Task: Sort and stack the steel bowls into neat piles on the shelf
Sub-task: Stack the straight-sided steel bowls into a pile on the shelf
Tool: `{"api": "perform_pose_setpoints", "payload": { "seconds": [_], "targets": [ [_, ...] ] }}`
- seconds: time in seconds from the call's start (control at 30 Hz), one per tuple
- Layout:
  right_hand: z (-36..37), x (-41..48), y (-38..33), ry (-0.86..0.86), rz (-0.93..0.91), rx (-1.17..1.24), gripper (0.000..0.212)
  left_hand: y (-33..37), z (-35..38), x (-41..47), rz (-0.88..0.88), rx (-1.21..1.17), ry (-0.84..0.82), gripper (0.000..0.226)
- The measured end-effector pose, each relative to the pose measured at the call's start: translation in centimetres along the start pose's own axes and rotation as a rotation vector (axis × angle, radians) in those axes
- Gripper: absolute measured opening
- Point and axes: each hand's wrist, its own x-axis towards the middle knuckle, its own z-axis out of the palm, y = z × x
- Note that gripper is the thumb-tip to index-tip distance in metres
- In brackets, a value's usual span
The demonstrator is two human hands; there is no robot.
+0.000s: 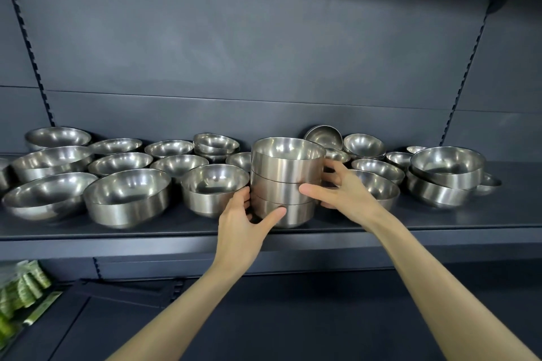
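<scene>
A stack of three straight-sided steel bowls (288,168) stands near the front edge of the dark shelf (176,233). My left hand (245,220) grips the bottom bowl from the left, thumb across its front. My right hand (341,189) grips the stack from the right, thumb on the middle bowl and fingers curled round its far side. Several loose steel bowls of different sizes lie to the left (127,196) and right (378,184) of the stack.
Two nested large bowls (445,173) sit tilted at the right. One small bowl (324,136) leans against the back panel. The shelf's right end (516,193) is bare. Green packets (20,290) lie on the lower level at the left.
</scene>
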Motion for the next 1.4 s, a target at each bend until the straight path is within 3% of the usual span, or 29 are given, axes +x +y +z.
{"api": "perform_pose_setpoints", "payload": {
  "seconds": [0.53,0.87,1.13,1.27,1.4],
  "targets": [
    [0.5,0.1,0.2,0.094,0.015,0.047,0.072,0.2,0.6,-0.1,-0.009,-0.045,0.015,0.084],
    [-4.0,-1.7,-4.6,0.271,-0.067,-0.068,0.115,4.5,2.5,2.2,0.098,-0.171,-0.074,0.065],
    [-10.3,-2.7,-4.1,0.339,-0.05,-0.095,0.099,6.8,8.8,4.1,0.068,-0.141,-0.201,0.065],
    [-12.6,-2.4,-2.7,0.349,-0.028,-0.101,0.105,6.9,11.5,4.6,0.052,-0.1,-0.202,0.051],
    [-13.7,-1.7,-1.0,0.32,-0.011,-0.096,0.108,6.1,13.3,4.8,0.022,-0.091,-0.18,0.062]
  ]
}}
